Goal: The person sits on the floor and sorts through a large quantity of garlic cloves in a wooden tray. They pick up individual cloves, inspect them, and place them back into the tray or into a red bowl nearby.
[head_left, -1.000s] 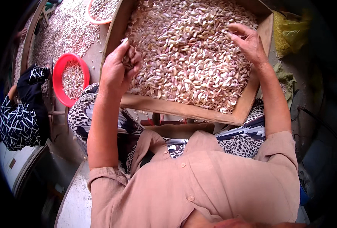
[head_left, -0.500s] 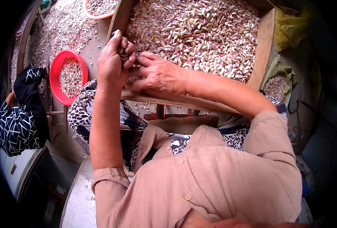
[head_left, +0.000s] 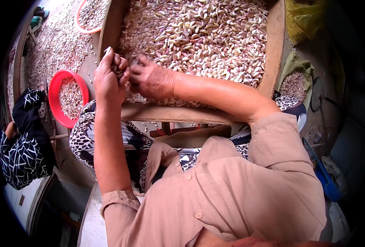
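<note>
1. The left hand (head_left: 108, 80) is curled closed around a small clutch of garlic cloves (head_left: 117, 69), held over the near left corner of the wooden tray (head_left: 190, 114); only a dark sliver of them shows between thumb and fingers.

2. The right hand (head_left: 149, 78) reaches across the body and meets the left, its fingertips pinched on the same cloves. Whether it grips one clove or only its skin is too small to tell.

3. The tray has a wire mesh floor, bare at the near left corner just under the hands, and is heaped elsewhere with a pile of pale and pink cloves (head_left: 207, 37).

4. To do this step well, I judge that the left hand should keep the cloves cupped firmly while the right works one at a time with thumb and forefinger, so none slips out.

5. Keeping both hands above the mesh looks wise: anything dropped lands in the tray, not on the lap.

6. A red bowl (head_left: 69, 99) of cloves sits to the left, well apart from the hands, with a second bowl (head_left: 90, 14) beyond it and more cloves spread on the floor around them.

7. Another person's patterned sleeve (head_left: 24, 152) shows at the far left edge, apart from this work.
</note>
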Available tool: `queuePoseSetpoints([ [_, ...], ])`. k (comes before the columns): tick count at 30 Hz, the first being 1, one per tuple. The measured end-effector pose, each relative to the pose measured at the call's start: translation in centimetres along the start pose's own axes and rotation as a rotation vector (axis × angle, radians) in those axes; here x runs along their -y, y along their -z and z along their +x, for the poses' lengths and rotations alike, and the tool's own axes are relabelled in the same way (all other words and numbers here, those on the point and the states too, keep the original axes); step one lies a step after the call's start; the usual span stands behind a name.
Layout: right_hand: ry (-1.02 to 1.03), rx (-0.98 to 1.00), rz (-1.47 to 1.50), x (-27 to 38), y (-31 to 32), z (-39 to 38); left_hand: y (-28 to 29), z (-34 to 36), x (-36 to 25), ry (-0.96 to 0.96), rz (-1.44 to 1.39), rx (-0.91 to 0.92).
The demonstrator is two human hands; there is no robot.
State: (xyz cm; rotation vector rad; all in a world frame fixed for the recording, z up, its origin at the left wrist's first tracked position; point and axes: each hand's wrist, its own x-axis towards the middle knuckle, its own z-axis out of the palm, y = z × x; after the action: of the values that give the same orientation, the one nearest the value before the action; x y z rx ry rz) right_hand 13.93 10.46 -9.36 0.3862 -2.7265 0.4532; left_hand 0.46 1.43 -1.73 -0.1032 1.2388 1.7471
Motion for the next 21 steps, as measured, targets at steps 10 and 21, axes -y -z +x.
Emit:
queuePoseSetpoints([
  [10,-0.404,0.121,-0.567,-8.4,6.8,-5.2,-0.5,-0.1,0.7,-0.034,0.159,0.041],
  [21,-0.866,0.676,0.018,0.5,21.3,-11.7,-1.0,-0.7,1.2,0.038,0.206,-0.006],
])
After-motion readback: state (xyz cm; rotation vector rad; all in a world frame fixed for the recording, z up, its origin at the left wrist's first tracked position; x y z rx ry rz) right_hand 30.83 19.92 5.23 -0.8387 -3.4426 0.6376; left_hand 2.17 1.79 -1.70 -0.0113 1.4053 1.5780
